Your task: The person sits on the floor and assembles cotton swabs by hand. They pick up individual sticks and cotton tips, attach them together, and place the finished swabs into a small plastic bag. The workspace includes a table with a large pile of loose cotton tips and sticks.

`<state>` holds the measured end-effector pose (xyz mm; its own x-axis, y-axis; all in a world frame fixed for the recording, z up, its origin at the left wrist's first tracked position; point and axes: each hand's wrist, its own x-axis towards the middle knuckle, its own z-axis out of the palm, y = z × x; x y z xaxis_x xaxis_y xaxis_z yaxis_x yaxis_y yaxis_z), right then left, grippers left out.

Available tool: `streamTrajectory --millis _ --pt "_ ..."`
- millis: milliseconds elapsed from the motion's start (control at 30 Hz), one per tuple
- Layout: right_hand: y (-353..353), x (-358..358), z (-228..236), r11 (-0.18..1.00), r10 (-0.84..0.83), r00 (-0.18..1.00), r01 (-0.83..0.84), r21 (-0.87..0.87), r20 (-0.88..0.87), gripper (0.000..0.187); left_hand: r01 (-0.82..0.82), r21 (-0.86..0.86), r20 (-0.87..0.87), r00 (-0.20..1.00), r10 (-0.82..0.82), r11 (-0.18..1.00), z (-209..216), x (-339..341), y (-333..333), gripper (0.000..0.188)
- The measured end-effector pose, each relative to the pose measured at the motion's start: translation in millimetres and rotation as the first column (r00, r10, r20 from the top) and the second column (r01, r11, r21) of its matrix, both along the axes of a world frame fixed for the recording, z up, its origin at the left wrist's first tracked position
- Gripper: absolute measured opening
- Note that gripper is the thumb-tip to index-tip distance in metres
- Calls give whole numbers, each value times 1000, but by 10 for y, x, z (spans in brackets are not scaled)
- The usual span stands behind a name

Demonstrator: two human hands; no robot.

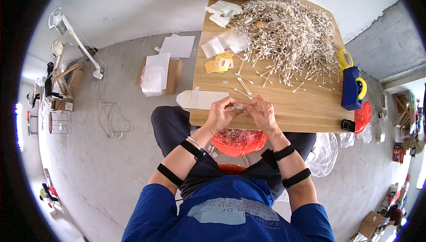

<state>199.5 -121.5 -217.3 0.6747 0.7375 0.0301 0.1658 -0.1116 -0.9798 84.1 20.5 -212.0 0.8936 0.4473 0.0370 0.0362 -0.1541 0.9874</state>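
My left hand (219, 114) and my right hand (262, 113) meet over the table's near edge, fingers closed in a pinch. Between their fingertips is a small whitish piece (238, 106), too small to make out. Beside my left hand lies a flat white strip (202, 99) with a pointed end, reaching past the table's left edge. A few loose cotton swabs (243, 86) rest just beyond my fingers. Farther back is a large heap of cotton swabs (288, 33). Yellow cards (218, 64) and clear plastic bags (230, 41) are at the heap's left.
A blue tape dispenser (350, 92) with yellow tape and a small black device (348, 125) sit at the table's (293, 115) right edge. A red bag (239, 142) hangs below the near edge between my knees. Left on the floor are a cardboard box (174, 75) and a white cable (111, 117).
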Motion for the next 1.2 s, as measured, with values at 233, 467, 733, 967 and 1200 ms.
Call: streamTrajectory --millis 233,467,733,967,1200 --pt "3 -18 -25 999 -15 999 16 -28 50 10 56 163 -20 998 -54 985 49 18 54 21" --pt "-22 17 4 996 34 999 -36 78 32 12 63 -43 -18 998 -63 997 15 -9 29 12" --pt "16 -14 156 999 -29 992 32 -23 123 7 32 57 20 999 -33 998 175 10 -17 6" --pt "-13 37 99 997 4 774 -48 52 634 24 -115 530 263 964 -33 840 3 15 0 16" --pt "-117 -3 108 997 17 494 -69 20 869 37 -108 799 233 962 -139 592 87 -121 57 35"
